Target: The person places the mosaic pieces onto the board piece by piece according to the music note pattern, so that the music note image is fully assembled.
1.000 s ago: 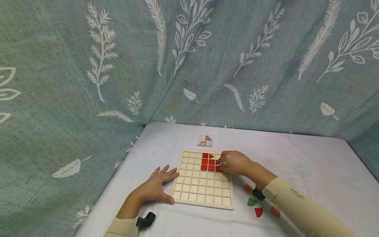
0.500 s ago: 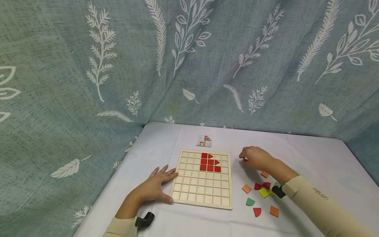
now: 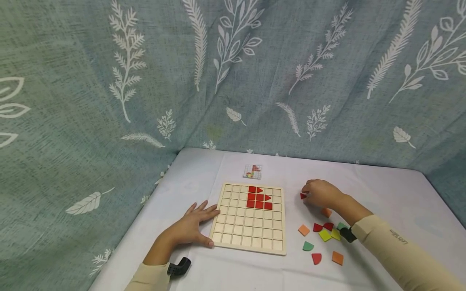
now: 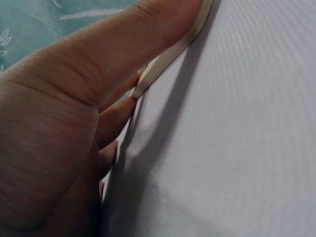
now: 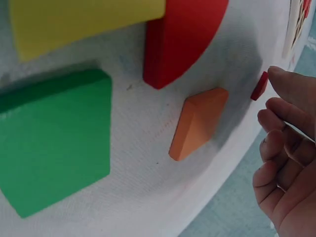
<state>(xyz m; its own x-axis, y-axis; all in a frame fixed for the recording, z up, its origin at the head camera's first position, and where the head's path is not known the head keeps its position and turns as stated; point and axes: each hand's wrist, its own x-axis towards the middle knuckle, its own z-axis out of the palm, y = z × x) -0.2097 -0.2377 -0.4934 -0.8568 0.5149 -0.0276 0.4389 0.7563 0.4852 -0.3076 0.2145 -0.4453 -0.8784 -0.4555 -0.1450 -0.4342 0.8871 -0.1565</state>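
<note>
My left hand [image 3: 191, 226] lies with fingers spread along the left edge of a wooden grid board [image 3: 242, 234]. In the left wrist view the thumb [image 4: 133, 42] touches the board's edge [image 4: 165, 61]. Right of the board, my right hand [image 3: 320, 193] is low over the cloth, fingertips at a small red triangle [image 3: 303, 196]. In the right wrist view this red piece [image 5: 259, 86] sits right at the thumb tip, and whether it is pinched cannot be told. Red squares [image 3: 259, 197] and two red triangles [image 3: 267, 198] fill cells in the board's upper part.
A small pattern card [image 3: 253, 171] lies behind the board. Loose pieces are scattered to its right: orange squares [image 3: 337, 258], yellow pieces [image 3: 325, 235], green pieces [image 3: 308, 245] and red quarter circles [image 3: 316, 258]. A patterned curtain [image 3: 233, 81] hangs behind the white-covered table [image 3: 233, 266].
My right hand has left the board and moved right to the loose red triangle, uncovering the red triangle in the second row and the scattered pieces. The left hand has stayed put.
</note>
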